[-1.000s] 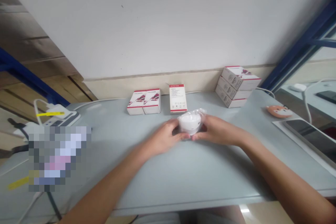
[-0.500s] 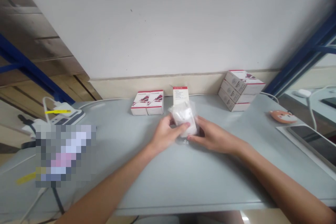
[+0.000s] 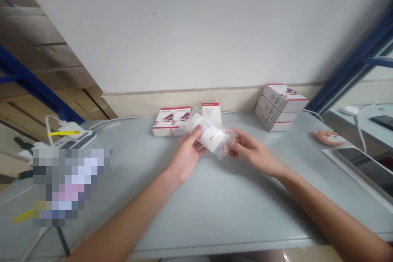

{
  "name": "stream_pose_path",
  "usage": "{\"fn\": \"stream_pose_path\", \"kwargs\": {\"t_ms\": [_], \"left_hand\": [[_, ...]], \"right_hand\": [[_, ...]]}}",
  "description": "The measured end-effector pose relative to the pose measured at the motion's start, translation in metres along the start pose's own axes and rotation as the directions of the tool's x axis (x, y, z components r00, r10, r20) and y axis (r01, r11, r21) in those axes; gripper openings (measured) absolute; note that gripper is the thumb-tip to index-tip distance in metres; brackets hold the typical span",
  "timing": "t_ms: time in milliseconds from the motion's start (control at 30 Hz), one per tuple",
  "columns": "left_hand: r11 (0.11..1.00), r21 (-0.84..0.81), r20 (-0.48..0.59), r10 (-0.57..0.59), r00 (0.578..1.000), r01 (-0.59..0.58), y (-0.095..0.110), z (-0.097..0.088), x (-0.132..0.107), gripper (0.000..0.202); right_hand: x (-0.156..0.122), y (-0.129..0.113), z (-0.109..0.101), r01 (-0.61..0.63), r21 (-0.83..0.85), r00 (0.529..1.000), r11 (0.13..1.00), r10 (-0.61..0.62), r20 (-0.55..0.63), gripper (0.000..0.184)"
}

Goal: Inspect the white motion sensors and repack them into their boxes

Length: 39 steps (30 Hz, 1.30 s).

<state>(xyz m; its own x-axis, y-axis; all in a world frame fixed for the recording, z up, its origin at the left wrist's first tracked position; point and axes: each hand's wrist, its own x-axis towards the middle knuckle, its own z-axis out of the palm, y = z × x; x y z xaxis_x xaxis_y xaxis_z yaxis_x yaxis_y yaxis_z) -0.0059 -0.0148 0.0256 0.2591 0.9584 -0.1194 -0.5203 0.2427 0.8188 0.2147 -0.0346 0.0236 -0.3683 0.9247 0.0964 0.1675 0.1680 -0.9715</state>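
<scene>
The left hand [image 3: 184, 157] clasps a white plastic device in a clear plastic bag [image 3: 210, 135], the right hand [image 3: 253, 155] pinching the bag's far end, hands apart, holding it tilted above a pale grey table [image 3: 233, 213], near white-and-red cardboard boxes [image 3: 211, 111]

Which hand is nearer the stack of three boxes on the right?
Right. The right hand sits below and left of the stack of boxes; the left hand is farther left, beyond the bagged white device.

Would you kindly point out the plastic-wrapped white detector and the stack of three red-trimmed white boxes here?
plastic-wrapped white detector [image 3: 210, 136], head view, on its white body
stack of three red-trimmed white boxes [image 3: 272, 108], head view, on the middle box
</scene>
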Motion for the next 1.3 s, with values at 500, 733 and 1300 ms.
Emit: {"fn": "stream_pose_path", "kwargs": {"t_ms": [500, 733, 1300], "left_hand": [[0.999, -0.001, -0.056, 0.048, 0.997, -0.048, -0.007, 0.003, -0.002, 0.039], [0.998, 0.002, -0.088, 0.062, 0.994, -0.062, -0.002, 0.008, -0.004, 0.041], [0.997, 0.048, -0.039, 0.060, 0.997, -0.058, -0.010, 0.003, -0.002, 0.064]], "right_hand": [[0.006, 0.009, 0.028, -0.102, 0.316, 0.989, 0.943, 0.130, -0.070, 0.049], [0.004, 0.003, 0.018, -0.186, 0.433, 0.943, 0.882, 0.284, -0.172, 0.055], [0.006, 0.015, 0.014, -0.125, 0.350, 0.939, 0.928, 0.225, -0.261, 0.041]]}}
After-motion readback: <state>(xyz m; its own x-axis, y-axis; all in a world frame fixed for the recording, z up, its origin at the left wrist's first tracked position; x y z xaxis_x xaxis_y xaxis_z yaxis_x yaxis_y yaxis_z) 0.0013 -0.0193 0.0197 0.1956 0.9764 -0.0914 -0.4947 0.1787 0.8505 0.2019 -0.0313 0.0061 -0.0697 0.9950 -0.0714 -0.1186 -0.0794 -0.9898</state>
